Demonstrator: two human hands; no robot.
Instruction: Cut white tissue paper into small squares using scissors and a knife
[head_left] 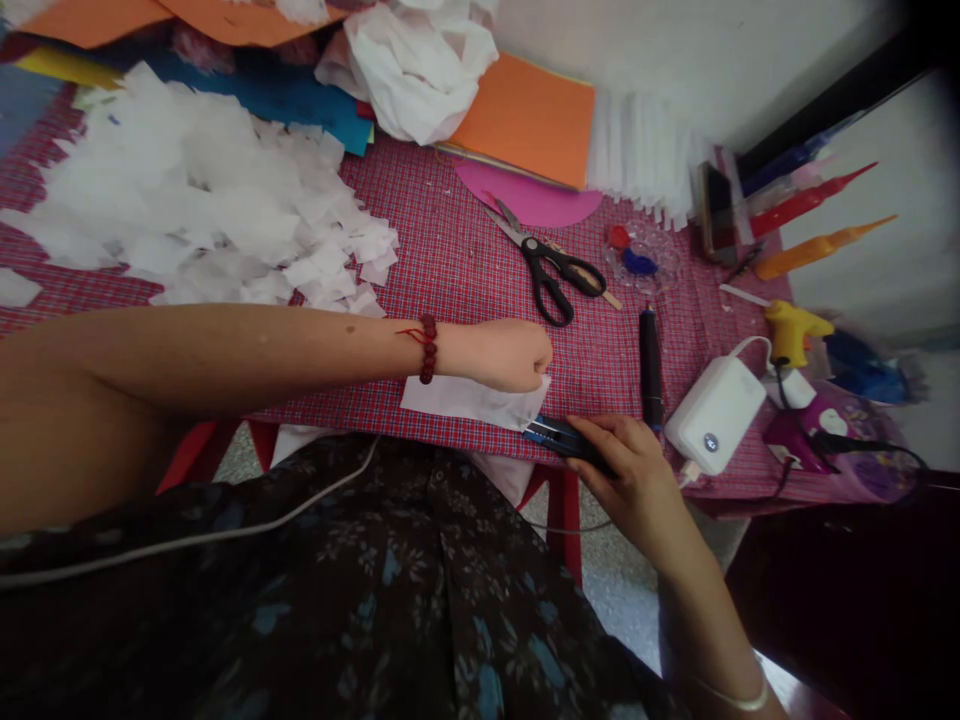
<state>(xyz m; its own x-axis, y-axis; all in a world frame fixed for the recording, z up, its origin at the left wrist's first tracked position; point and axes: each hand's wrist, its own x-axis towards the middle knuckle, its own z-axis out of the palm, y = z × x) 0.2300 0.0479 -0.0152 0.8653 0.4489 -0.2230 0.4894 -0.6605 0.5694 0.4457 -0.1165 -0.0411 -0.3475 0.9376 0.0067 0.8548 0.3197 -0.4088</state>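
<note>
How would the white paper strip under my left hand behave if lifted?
The white paper strip would probably bend easily, since it looks thin. It's likely light, being small. It may tear near the utility knife, whose blade is at its right end.

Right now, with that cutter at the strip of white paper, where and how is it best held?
Probably by the cutter's dark handle, coming from the right. The slim handle slants off rightward, while the bladed end points left, at the paper strip and towards the left hand. The right hand holds it that way, with the bladed end sticking out beyond it.
</note>
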